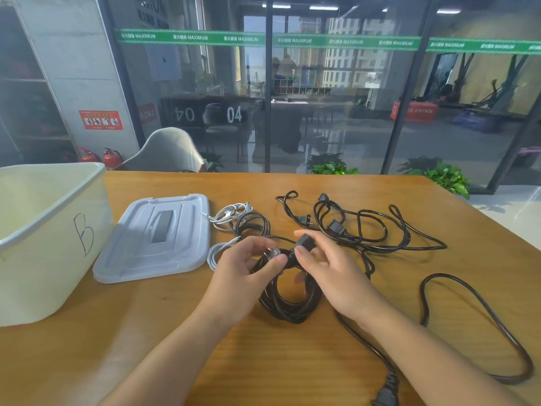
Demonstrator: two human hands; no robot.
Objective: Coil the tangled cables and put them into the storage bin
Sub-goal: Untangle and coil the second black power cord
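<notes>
A coiled black power cable (288, 300) lies on the wooden table (205, 361) between my hands. My left hand (246, 268) pinches its pronged plug at the coil's top. My right hand (319, 259) grips the cable's black connector end. Tangled black cables (363, 227) spread behind my right hand. A long loose black cable (474, 306) loops at the right, its plug near the bottom edge. Two white cables (231, 216) and a small black coil lie by the lid. The cream storage bin (44, 241), marked "B", stands open at the left.
The bin's pale grey lid (158, 238) lies flat between the bin and the cables. A grey chair (169, 150) stands behind the table's far edge, with potted plants and a glass wall beyond.
</notes>
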